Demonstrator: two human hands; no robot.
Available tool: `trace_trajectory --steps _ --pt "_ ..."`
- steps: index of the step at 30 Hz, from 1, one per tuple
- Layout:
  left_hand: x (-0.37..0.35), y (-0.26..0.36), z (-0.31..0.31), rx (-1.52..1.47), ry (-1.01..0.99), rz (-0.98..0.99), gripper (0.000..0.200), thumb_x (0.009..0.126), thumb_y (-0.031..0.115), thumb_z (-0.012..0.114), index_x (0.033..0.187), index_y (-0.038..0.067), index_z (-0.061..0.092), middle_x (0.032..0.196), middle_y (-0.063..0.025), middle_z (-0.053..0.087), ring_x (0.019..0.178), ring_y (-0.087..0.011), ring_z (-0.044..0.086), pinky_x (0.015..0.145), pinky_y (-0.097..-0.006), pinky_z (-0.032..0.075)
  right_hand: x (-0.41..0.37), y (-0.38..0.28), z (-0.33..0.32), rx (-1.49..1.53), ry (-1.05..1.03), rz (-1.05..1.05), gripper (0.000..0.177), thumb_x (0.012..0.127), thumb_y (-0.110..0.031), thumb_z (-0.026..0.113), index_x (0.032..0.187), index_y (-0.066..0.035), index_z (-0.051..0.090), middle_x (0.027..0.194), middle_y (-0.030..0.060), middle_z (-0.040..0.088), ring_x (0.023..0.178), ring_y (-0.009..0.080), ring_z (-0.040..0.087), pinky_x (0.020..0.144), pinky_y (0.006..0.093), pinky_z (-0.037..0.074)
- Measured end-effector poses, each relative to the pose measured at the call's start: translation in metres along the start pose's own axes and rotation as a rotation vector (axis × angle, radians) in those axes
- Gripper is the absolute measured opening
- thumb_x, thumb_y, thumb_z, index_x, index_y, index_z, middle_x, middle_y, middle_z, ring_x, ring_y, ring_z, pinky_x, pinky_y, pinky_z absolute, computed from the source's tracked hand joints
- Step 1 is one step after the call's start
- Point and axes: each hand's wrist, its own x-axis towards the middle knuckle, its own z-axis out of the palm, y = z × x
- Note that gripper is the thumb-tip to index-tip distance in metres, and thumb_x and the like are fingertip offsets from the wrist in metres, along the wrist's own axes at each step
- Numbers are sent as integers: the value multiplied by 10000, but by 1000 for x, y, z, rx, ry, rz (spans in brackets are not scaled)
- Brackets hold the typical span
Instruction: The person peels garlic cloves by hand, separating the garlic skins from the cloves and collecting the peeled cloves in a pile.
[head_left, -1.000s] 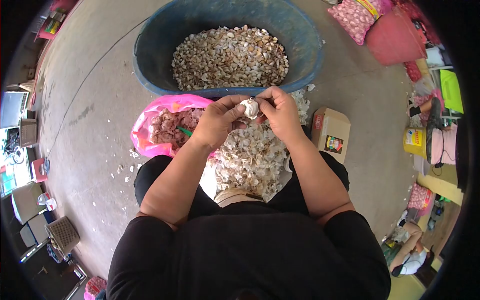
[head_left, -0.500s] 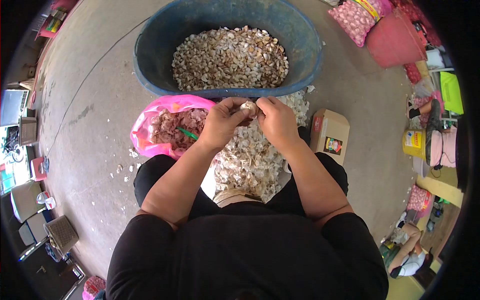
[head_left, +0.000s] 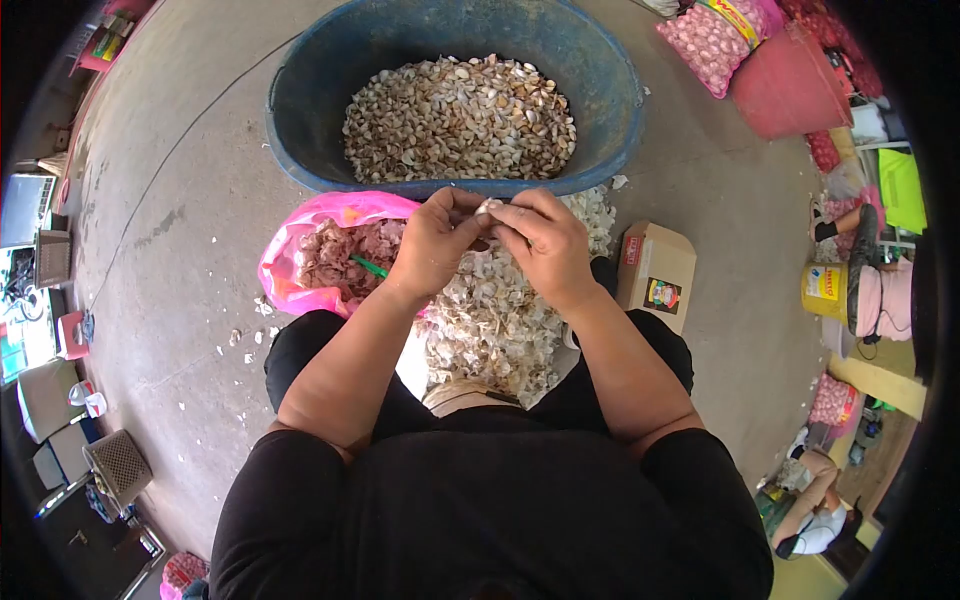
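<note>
My left hand (head_left: 438, 245) and my right hand (head_left: 550, 250) meet just in front of the blue tub (head_left: 300, 165). Between their fingertips is a small pale piece of garlic (head_left: 486, 207), partly hidden by the fingers. Both hands are closed on it. Loose garlic cloves (head_left: 460, 115) fill the bottom of the tub. To the left of my left hand lies an open pink plastic bag (head_left: 285, 285), holding reddish-purple garlic and a green strip (head_left: 370, 266). A heap of papery garlic skins (head_left: 495, 330) spreads between my legs, below both hands.
An open cardboard box (head_left: 668, 262) stands right of my right hand. Net sacks of garlic (head_left: 705, 50) and a red tub (head_left: 790, 80) are at the far right. Other people sit along the right side, near a yellow bucket (head_left: 824, 285). A basket (head_left: 120, 468) lies at left.
My fingers have shifted around the garlic. The right fingers now reach further over it, and less of the garlic shows. The view has moved very slightly.
</note>
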Motion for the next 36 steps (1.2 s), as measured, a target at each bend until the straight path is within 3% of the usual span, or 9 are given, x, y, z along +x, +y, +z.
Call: trace_trajectory --steps 2,8,11,14,17,23,29,33,36 --pt "-3 6 0 115 -12 -1 220 805 6 532 1013 -35 476 873 -71 561 807 -114 542 709 -239 464 -1 2 0 -3 19 -36 176 650 -42 646 819 -65 605 736 55 536 657 237 545 574 319 444" --pt "-2 -1 -8 70 -141 5 314 798 39 564 1091 -19 468 892 -61 568 787 -120 551 676 -258 474 2 2 -7 278 -176 221 96 713 16 587 792 -20 545 712 90 526 597 196 533 548 271 418" --pt "-4 0 -7 -200 -37 -59 296 801 75 570 1074 -3 483 927 -72 571 796 -147 567 695 -283 480 -1 3 -7 174 -204 157 85 727 16 568 792 -14 521 705 86 525 591 187 529 532 269 407" --pt "-4 4 -11 -271 -18 -86 282 803 108 573 1057 13 495 938 -77 570 813 -169 575 696 -292 484 -7 10 -4 14 -147 244 134 698 -2 588 799 -25 504 732 126 525 647 268 560 536 335 427" --pt "-3 3 -9 -202 15 -109 269 781 103 604 1015 13 507 882 -39 582 750 -117 573 602 -229 454 -7 14 0 137 -12 368 153 683 0 610 818 -34 544 766 109 533 668 239 564 551 322 443" --pt "-1 0 -7 -225 -1 -117 264 761 91 628 990 23 515 859 -46 576 736 -116 564 606 -228 462 -2 0 5 235 18 102 228 655 -20 654 874 -70 613 791 78 535 641 219 555 555 302 456" --pt "-1 -2 -6 -175 -81 24 295 735 60 648 995 12 515 828 -50 574 738 -119 560 621 -235 473 2 -4 -2 272 -140 196 193 666 -23 643 819 -29 525 792 90 508 696 254 552 585 325 447" --pt "-5 -8 -5 -169 -118 -23 297 737 63 647 1002 14 524 866 -54 575 733 -116 559 620 -230 473 2 -6 -11 302 -265 188 196 680 -19 630 806 -20 480 809 105 495 727 285 537 609 341 438" --pt "-7 -7 -5 -194 -119 -45 301 747 79 637 1019 14 525 895 -58 576 737 -125 558 641 -237 466 0 -4 -12 266 -282 99 157 714 -29 615 798 -22 483 801 89 500 670 229 554 575 319 449"
